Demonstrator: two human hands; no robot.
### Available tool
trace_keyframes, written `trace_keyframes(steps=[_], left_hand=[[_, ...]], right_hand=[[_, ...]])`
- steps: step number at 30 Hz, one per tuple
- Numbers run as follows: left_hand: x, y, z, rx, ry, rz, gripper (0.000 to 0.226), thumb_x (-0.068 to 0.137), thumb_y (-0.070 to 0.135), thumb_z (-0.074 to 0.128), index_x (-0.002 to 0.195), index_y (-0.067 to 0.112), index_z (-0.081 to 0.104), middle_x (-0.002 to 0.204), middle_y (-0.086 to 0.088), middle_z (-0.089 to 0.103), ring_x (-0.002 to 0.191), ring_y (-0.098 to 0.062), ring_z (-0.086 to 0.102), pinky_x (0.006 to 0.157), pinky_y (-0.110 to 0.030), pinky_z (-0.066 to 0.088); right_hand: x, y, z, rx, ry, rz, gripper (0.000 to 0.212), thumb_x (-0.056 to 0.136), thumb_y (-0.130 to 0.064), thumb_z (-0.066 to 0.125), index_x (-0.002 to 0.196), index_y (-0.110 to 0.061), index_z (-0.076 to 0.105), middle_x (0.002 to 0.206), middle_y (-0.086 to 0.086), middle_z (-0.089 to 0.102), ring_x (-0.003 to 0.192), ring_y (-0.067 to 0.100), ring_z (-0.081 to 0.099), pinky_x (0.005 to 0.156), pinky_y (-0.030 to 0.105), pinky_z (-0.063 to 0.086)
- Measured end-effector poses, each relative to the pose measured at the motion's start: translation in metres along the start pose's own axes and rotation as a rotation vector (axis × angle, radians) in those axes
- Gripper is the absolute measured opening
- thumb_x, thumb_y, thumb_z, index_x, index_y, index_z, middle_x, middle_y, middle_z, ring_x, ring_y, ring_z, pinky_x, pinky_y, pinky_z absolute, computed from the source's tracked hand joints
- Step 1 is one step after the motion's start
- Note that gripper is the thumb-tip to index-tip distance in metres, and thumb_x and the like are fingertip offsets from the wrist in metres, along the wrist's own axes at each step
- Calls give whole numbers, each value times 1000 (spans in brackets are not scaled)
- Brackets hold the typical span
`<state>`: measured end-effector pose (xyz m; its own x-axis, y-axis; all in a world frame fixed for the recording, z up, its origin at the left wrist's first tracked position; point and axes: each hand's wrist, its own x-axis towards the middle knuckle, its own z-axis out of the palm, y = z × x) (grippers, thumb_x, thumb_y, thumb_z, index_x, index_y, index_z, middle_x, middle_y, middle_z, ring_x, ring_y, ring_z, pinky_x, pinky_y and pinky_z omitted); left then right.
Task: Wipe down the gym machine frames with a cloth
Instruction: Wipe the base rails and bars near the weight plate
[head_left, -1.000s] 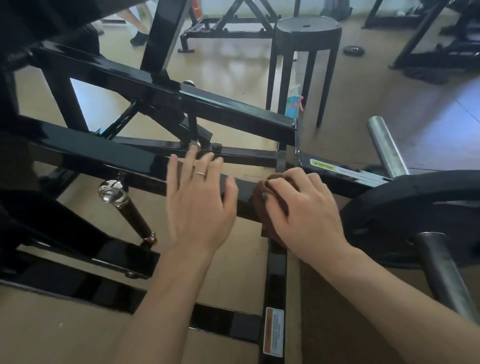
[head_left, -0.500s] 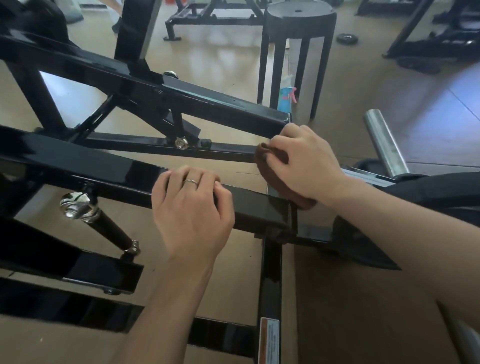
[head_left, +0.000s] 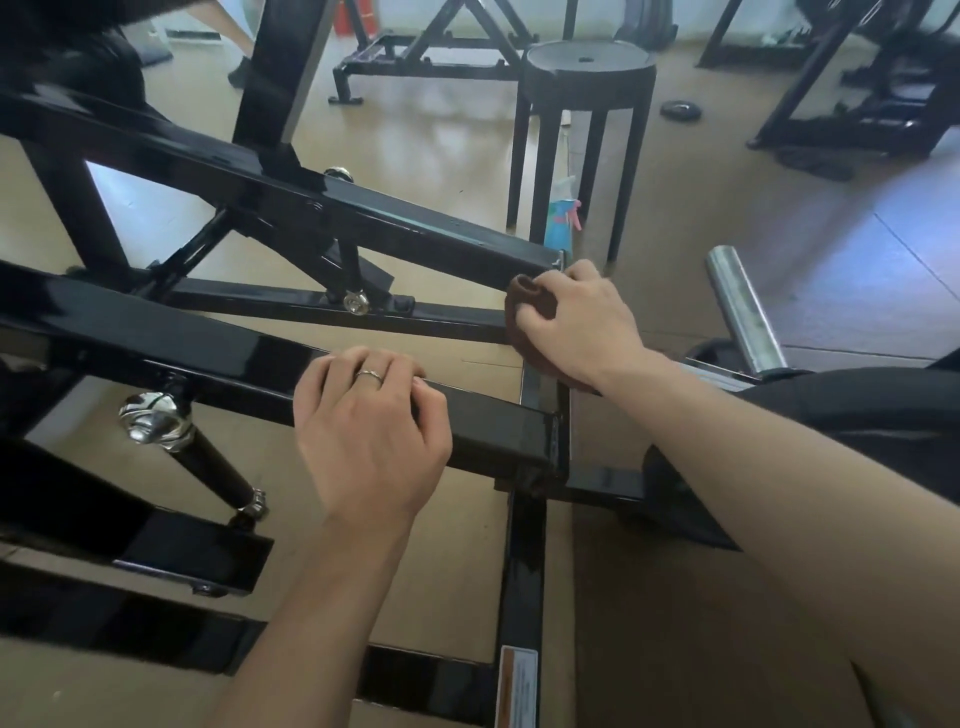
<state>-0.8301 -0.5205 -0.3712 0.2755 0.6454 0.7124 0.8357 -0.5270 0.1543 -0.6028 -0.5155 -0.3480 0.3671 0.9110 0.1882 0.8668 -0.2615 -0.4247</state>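
A black gym machine frame (head_left: 218, 358) of square steel bars fills the left and middle of the view. My left hand (head_left: 371, 436), with a ring, rests on the near bar, its fingers curled over the bar's top edge. My right hand (head_left: 584, 325) grips a bunched brown cloth (head_left: 527, 312) and holds it against the end of the upper slanted bar (head_left: 415, 228), where that bar meets the lower thin bar. Most of the cloth is hidden under my palm.
A black stool (head_left: 587, 88) stands behind the frame with a blue spray bottle (head_left: 563, 218) beneath it. A steel weight peg (head_left: 740, 309) and a black weight plate (head_left: 857, 410) lie at the right. More black machines stand at the back.
My right hand has carried the cloth from the end of the near bar up and away to the end of the upper bar. My left hand's fingers have curled over the near bar.
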Motion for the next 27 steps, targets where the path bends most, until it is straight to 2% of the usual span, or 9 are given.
trace_keyframes(steps=[5, 8, 10, 15, 18, 21, 22, 25, 27], left_hand=[[7, 1, -8, 30, -119, 3, 42, 96, 36, 36, 84, 19, 72, 84, 3, 71, 91, -18, 62, 100, -39, 40], [21, 5, -9, 8, -172, -2, 49, 96, 47, 31, 67, 22, 62, 63, 8, 51, 67, -10, 44, 88, -34, 41], [27, 9, -7, 15, -193, -26, 46, 96, 51, 27, 64, 27, 51, 63, 12, 43, 66, -8, 38, 85, -32, 39], [23, 11, -2, 26, -82, -26, 37, 99, 42, 33, 66, 26, 39, 63, 10, 38, 65, -9, 32, 76, -29, 31], [23, 9, 1, 49, -54, -18, 36, 100, 36, 32, 67, 25, 39, 64, 10, 37, 63, -10, 30, 74, -25, 20], [22, 6, 2, 43, -50, -4, 42, 101, 36, 21, 66, 25, 42, 63, 9, 39, 61, -11, 31, 73, -25, 21], [23, 6, 2, 35, -47, -2, 45, 101, 35, 21, 64, 24, 45, 62, 8, 40, 60, -11, 31, 72, -26, 22], [23, 7, 2, 27, -15, 4, 45, 101, 30, 25, 62, 23, 45, 60, 7, 40, 58, -12, 28, 70, -27, 23], [22, 7, 3, 27, 8, 20, 39, 101, 29, 26, 64, 25, 38, 62, 8, 35, 58, -12, 25, 70, -27, 21]], right_hand=[[-32, -3, -1, -6, -14, -102, 48, 95, -49, 59, 137, -26, 58, 137, 2, 50, 124, 26, 43, 108, 43, 43], [-36, -2, 6, 4, 94, -126, 37, 96, -40, 61, 128, -22, 64, 127, 2, 55, 117, 24, 46, 104, 44, 44], [-31, -1, 9, 23, 158, -142, 29, 95, -36, 62, 119, -21, 68, 117, 2, 58, 108, 22, 48, 98, 46, 46], [0, 3, 7, 123, 201, -197, 22, 95, -25, 66, 115, -17, 69, 106, 4, 57, 100, 20, 53, 93, 46, 52], [32, -12, 2, 234, 305, -182, 24, 96, -23, 65, 117, -13, 70, 110, 6, 57, 102, 18, 54, 95, 33, 51], [80, -54, 4, 313, 387, -194, 26, 97, -22, 64, 120, -12, 70, 111, 5, 56, 100, 17, 54, 88, 13, 44], [97, -71, 8, 344, 393, -201, 27, 96, -22, 63, 120, -13, 70, 112, 5, 57, 100, 19, 56, 88, 15, 46], [135, -114, 32, 289, 347, -278, 28, 96, -30, 58, 120, -20, 69, 113, 7, 58, 104, 26, 56, 93, 42, 53], [142, -134, 49, 79, 263, -291, 33, 100, -41, 48, 123, -25, 66, 121, 3, 57, 112, 26, 53, 99, 43, 45]])
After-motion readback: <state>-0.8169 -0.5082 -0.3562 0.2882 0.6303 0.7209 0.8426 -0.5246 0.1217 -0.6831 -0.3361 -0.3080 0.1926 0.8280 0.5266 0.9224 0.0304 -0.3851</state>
